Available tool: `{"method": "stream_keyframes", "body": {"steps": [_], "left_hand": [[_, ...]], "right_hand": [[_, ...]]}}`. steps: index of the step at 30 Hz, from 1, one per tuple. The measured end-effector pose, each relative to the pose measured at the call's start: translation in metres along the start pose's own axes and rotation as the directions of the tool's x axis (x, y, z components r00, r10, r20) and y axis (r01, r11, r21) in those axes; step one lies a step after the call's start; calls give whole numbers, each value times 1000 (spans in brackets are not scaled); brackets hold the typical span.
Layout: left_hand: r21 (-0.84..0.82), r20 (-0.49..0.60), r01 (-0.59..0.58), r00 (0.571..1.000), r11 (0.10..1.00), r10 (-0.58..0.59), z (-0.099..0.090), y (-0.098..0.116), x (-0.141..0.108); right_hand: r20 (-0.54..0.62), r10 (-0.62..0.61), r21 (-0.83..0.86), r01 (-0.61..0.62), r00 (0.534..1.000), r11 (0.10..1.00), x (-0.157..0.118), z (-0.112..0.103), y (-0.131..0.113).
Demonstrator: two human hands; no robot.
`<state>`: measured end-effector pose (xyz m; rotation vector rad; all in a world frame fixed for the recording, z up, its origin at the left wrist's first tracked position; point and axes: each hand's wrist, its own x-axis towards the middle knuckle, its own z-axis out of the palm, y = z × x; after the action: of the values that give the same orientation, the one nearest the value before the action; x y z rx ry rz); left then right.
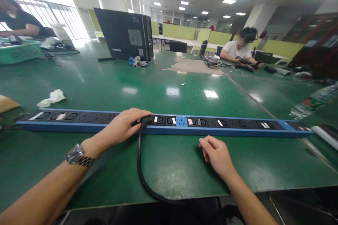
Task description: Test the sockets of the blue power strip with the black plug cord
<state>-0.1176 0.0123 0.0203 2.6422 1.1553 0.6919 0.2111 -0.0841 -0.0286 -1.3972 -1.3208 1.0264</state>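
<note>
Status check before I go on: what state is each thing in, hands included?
Left hand: closed on the plug
Plug: at the strip's sockets; how far in, cannot tell
Cable: bent, hanging off the table's near edge
Power strip: lying sockets up; powered or not, cannot tell
Right hand: fingers curled, nothing visibly held
Bottle: on its side
Tissue: crumpled
Computer case: upright

The power strip (227, 132) is showing blue edges and a black face, with white and pale-pink labels (190, 121) dotting it; one socket (181, 121) is standing out blue. The power cord (139, 161) is looking black, the tabletop (105, 84) green, the wristwatch (76, 153) silver. The plastic basket (23, 53) is showing mint-green mesh, the partitions (179, 31) yellow-green.
</note>
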Motion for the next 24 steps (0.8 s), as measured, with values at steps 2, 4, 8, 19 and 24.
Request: {"method": "stream_keyframes", "body": {"steps": [2,4,8,19,24], "left_hand": [[-45,-38,44,998,998,-46,2,1,-3],[-150,-133,114,982,982,-134,2,6,-4],[-305,-298,152,922,940,-246,9,30,9],[-132,-130,55,989,990,-73,68,74,67],[-48,-61,8,998,999,-11,64,77,68]], "right_hand": [[-1,-6,-5,6,1000,1000,0,1,0],[-3,-9,-10,9,1000,1000,0,1,1],[0,-24,-22,24,1000,999,0,2,1],[-7,-9,8,9,1000,1000,1,1,2],[-12,20,28,-20,1000,999,3,2,1]]}}
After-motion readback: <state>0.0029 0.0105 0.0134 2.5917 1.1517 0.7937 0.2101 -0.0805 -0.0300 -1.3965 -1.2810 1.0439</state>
